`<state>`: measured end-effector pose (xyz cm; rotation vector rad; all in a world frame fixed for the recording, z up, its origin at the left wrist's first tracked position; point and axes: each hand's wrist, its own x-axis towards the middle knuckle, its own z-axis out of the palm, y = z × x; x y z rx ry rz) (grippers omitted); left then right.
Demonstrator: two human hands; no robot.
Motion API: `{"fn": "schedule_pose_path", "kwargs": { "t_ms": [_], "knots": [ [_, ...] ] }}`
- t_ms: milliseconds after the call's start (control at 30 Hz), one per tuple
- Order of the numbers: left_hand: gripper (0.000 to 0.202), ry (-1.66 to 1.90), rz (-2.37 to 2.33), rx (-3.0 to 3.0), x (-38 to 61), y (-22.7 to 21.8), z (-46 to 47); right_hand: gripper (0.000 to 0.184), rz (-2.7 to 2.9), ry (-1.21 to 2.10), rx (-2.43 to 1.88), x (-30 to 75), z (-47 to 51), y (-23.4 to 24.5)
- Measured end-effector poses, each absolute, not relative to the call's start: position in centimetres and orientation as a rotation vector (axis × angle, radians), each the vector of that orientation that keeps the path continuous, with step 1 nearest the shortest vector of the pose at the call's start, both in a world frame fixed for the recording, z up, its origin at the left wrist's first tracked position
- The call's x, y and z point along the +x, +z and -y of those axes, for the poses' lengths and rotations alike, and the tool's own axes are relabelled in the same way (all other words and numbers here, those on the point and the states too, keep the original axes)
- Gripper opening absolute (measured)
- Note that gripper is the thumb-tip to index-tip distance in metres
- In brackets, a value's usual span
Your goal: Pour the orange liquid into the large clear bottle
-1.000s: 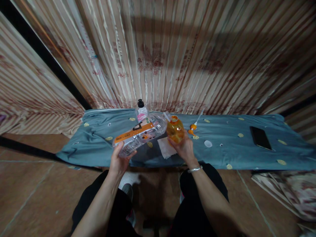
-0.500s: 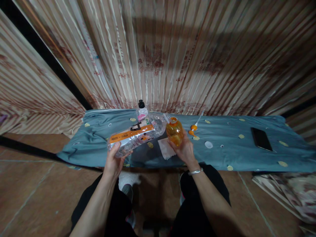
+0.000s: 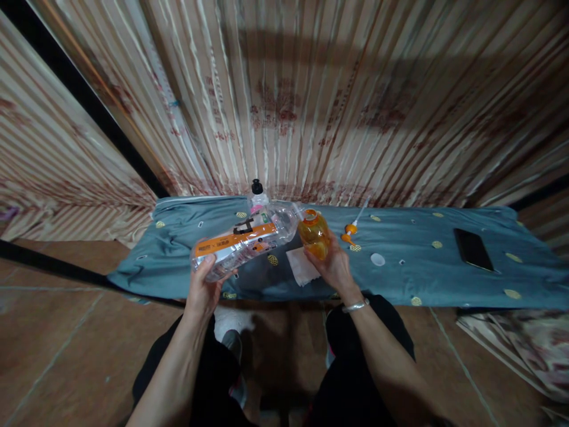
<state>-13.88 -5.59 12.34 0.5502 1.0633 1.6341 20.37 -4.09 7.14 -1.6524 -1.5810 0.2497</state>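
L hand [image 3: 204,290] curled round clear bottle [image 3: 237,242], ctr-left of frame, tilted, neck nr mouth of amber bottle [image 3: 315,230]; R hand [image 3: 334,265] wrapped round that, ctr. Touching? Can't tell. Poss. risk: any liquid spills on cloth [image 3: 413,267] if necks misalign.

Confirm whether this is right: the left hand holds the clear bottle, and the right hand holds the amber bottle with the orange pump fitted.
The orange pump is not fitted: in the head view it lies on the cloth, right of the amber bottle. The left hand holds the clear bottle, and the right hand the amber one.
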Motion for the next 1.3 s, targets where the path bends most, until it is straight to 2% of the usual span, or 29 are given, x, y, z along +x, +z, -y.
{"fn": "schedule_pose_path", "kwargs": {
  "t_ms": [333,467,733,900,1300],
  "knots": [
    [0.078,1.612,-1.038,0.556,-14.1,12.0,5.7,0.093,1.565,0.262,-1.635,20.4,4.0,7.1],
    [0.074,1.647,-1.05,0.567,-13.6,11.9,5.6,0.096,1.538,0.26,-1.615,20.3,3.9,7.1],
    [0.079,1.635,-1.107,0.551,-12.9,12.3,5.6,0.091,1.556,0.279,-1.645,20.4,4.0,7.3],
    [0.073,1.619,-1.096,0.526,-12.5,12.6,5.6,0.091,1.548,0.283,-1.654,20.5,4.1,7.3],
    [0.09,1.638,-1.057,0.579,-12.8,12.3,5.5,0.084,1.541,0.274,-1.642,20.4,4.4,6.7]
  ]
}}
